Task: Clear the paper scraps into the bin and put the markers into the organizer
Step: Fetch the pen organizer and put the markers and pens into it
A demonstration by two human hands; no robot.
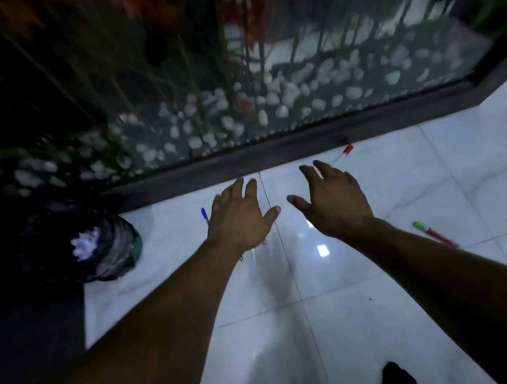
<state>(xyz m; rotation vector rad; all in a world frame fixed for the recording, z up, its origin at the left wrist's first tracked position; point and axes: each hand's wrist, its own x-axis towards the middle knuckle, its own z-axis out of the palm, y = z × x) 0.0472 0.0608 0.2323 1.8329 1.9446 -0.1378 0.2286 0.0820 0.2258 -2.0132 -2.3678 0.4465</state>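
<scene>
Both arms reach forward over a glossy white tiled floor (pixel 391 318). The left hand (pixel 239 217) and the right hand (pixel 332 202) sit side by side at frame centre, palms down, fingers spread, holding nothing. A blue marker (pixel 204 215) lies just left of the left hand. A red-capped marker (pixel 344 152) lies above the right hand, near the dark ledge (pixel 241 158). A green-capped marker (pixel 432 233) lies at right. The dark bin (pixel 115 252) at left contains crumpled paper (pixel 86 244).
</scene>
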